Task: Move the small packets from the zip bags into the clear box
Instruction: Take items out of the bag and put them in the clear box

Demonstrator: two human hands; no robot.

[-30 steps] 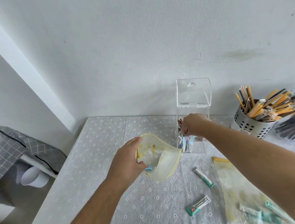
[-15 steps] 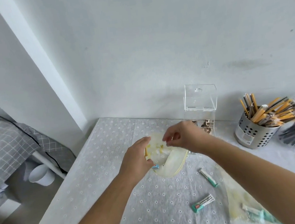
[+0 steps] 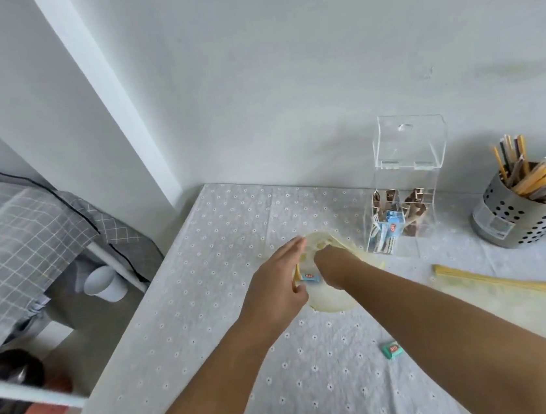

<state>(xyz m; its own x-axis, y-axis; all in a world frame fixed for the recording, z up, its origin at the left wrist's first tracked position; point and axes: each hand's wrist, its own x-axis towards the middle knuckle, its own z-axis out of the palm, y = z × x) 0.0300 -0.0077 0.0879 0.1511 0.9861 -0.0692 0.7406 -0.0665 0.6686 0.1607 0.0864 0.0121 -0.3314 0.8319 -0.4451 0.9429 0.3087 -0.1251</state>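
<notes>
One second back the right hand [image 3: 334,266] was at the clear box [image 3: 402,192]. Now it is sunk wrist-deep in the zip bag [image 3: 330,302], its fingers hidden, so I cannot tell whether they have closed on anything. A fresh fetch has probably begun. The left hand [image 3: 274,291] pinches the bag's rim between thumb and straight fingers, as before. A blue packet [image 3: 309,276] shows inside the mouth. The box stands lid-up at two o'clock of the bag, and a loose packet [image 3: 392,349] lies at five o'clock.

Head-worn wide-angle view, looking forward and down, near table [image 3: 177,337]
</notes>
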